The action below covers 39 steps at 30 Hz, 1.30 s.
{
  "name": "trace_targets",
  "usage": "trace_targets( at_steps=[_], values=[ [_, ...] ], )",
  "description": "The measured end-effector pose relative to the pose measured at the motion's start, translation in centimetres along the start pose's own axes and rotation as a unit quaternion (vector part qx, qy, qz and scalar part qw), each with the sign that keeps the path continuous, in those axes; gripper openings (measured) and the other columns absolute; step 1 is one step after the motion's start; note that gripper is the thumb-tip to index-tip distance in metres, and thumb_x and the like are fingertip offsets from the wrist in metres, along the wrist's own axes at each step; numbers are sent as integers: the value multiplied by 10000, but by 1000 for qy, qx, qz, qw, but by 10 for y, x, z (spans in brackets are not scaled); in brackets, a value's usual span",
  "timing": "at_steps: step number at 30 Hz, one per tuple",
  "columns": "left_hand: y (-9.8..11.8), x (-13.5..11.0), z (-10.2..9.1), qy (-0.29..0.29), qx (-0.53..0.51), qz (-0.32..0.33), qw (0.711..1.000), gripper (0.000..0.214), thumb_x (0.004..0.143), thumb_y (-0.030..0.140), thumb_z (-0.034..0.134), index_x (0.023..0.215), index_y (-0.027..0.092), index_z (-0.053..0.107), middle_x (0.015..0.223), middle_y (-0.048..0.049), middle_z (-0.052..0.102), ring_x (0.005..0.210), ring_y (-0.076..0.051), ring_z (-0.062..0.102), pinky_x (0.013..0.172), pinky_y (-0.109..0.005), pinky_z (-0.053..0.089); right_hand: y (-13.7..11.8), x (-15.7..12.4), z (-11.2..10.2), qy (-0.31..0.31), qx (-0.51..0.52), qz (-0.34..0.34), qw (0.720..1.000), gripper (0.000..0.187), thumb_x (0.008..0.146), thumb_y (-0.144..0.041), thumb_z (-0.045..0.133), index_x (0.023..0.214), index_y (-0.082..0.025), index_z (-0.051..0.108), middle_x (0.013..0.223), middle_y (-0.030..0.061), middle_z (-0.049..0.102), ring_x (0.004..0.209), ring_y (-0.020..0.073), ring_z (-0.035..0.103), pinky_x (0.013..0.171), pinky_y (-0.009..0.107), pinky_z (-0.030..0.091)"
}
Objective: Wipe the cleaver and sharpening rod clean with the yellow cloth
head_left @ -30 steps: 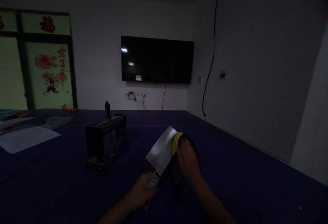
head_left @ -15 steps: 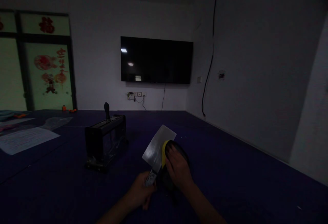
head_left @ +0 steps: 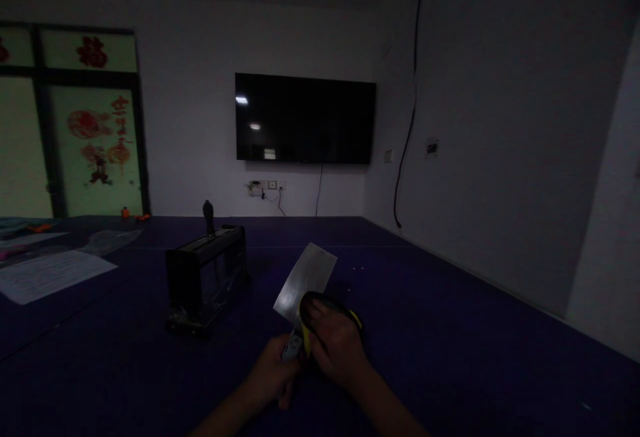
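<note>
Left hand (head_left: 274, 372) grasps the cleaver (head_left: 306, 277), blade toward one o'clock; right hand (head_left: 340, 345) clutches a yellow-edged pad (head_left: 305, 337) over its base; midway, I'd judge, remainder unclear.

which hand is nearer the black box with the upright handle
Left. The left hand is right of the black box, on the camera's side; the right hand is farther right.

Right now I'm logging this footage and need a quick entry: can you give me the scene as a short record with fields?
left hand: grips the knife by its handle
right hand: holds a black and yellow pad over the blade's handle end
surface: dark purple
left of knife: black box
far left: paper
back wall: television, screen dark
</note>
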<state>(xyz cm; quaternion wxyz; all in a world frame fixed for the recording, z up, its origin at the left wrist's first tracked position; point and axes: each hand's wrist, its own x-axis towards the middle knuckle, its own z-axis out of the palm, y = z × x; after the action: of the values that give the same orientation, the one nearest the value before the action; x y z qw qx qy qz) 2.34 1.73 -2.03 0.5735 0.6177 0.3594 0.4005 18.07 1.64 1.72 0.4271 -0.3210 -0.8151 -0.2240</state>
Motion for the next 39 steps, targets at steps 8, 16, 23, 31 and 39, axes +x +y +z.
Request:
trace_targets(
  at_steps=[8, 16, 23, 31, 39],
  values=[
    [3, -1, -1, 20, -23, 0, 1000, 315, 651, 353, 594, 866, 137, 518, 370, 81, 481, 235, -88, 410, 267, -156, 285, -10, 2, 1, -38, 47, -20, 998, 378, 747, -157, 418, 1049, -125, 645, 1066, 108, 674, 1040, 219, 603, 839, 345, 514],
    [4, -1, 2, 10, -9, 0, 1000, 323, 676, 385, 611, 864, 139, 520, 359, 91, 461, 230, -88, 405, 267, -160, 284, -13, 1, 0, -23, 40, -13, 999, 359, 774, -170, 407, 1036, -121, 648, 1081, 108, 668, 1054, 222, 594, 852, 359, 506],
    [6, -3, 4, 17, 29, -7, 999, 425, 687, 501, 602, 889, 141, 501, 367, 83, 482, 242, -85, 402, 278, -164, 282, -14, 1, 1, -30, 39, -19, 999, 353, 788, -178, 422, 1067, -146, 635, 1093, 97, 664, 1073, 220, 579, 914, 389, 474],
    [0, -4, 2, 26, 85, -31, 996, 326, 704, 402, 556, 891, 150, 467, 341, 91, 471, 245, -91, 402, 302, -176, 295, -28, 11, 0, -95, 63, -50, 992, 346, 827, -159, 418, 1123, -127, 595, 1182, 83, 617, 1198, 217, 470, 1054, 452, 329],
    [-2, -1, 3, 16, 70, -4, 997, 217, 705, 350, 534, 794, 154, 508, 326, 88, 455, 223, -80, 371, 301, -174, 275, -30, 19, -6, -141, 38, -50, 988, 342, 905, -217, 388, 1199, -134, 543, 1254, 67, 567, 1246, 194, 414, 1070, 406, 324]
  ],
)
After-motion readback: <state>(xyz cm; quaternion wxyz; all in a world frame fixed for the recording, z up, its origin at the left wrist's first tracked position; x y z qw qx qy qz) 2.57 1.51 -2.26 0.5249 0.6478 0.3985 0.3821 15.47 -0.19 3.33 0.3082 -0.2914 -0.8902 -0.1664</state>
